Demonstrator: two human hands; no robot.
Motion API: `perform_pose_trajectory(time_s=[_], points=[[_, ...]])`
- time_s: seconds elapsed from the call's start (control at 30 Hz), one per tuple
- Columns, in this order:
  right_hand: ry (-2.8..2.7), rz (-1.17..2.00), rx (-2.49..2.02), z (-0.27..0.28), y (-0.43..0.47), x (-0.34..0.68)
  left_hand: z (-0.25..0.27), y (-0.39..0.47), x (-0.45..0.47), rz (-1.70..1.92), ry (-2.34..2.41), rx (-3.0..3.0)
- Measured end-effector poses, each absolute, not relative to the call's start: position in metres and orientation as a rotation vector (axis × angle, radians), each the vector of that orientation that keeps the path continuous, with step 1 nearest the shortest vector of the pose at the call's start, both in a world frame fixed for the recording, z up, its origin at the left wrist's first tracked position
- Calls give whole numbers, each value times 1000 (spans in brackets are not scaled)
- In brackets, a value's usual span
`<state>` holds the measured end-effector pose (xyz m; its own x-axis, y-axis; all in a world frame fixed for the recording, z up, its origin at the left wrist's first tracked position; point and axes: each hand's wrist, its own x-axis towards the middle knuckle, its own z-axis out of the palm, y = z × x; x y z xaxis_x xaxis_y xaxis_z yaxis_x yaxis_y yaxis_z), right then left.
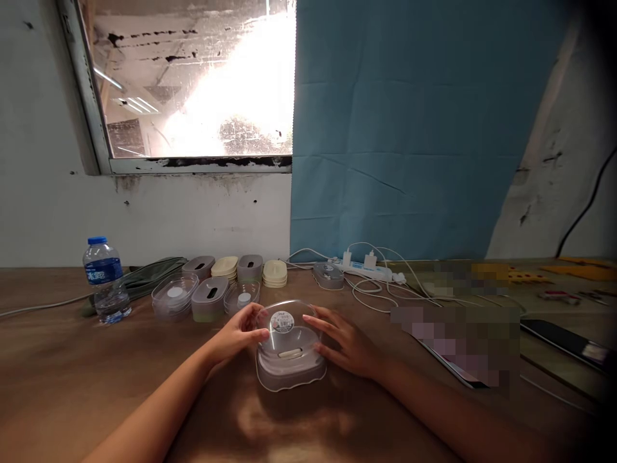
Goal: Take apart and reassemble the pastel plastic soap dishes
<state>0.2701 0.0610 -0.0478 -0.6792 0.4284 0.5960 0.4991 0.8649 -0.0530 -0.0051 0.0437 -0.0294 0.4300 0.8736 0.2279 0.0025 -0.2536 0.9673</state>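
Note:
In front of me is a clear plastic container (pixel 307 315) with a round printed label, tilted so the label faces me. My left hand (pixel 243 331) grips its left side, thumb on the near face. My right hand (pixel 344 337) has its fingers against the right side, so both hands hold it. Directly below and towards me sits a pale grey-lilac box part (pixel 292 372) with a light oval piece on its top. A wavy clear edge runs round the bottom of this part. Whether the two pieces are joined, I cannot tell.
Behind the hands stand clear containers (pixel 176 296), grey slotted boxes (pixel 211 296) and stacked cream lids (pixel 274 273). A water bottle (pixel 106 283) is at left. A finished-looking box (pixel 328 275), a power strip (pixel 369 269) with loose cables and a phone-like slab (pixel 450 363) lie right.

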Motion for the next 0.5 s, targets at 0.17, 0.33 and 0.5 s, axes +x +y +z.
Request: perform_pose_trajectory(time_s=[0.17,0.33,0.5], points=[[-2446,-9,-636,-41,60,273,-37,49,-7,876,946,1822],[-2500,78,-628,-35,62,277,-34,47,-6,751,1161,2084],[-2560,196,-623,-34,61,279,-32,46,-7,727,1195,2136]])
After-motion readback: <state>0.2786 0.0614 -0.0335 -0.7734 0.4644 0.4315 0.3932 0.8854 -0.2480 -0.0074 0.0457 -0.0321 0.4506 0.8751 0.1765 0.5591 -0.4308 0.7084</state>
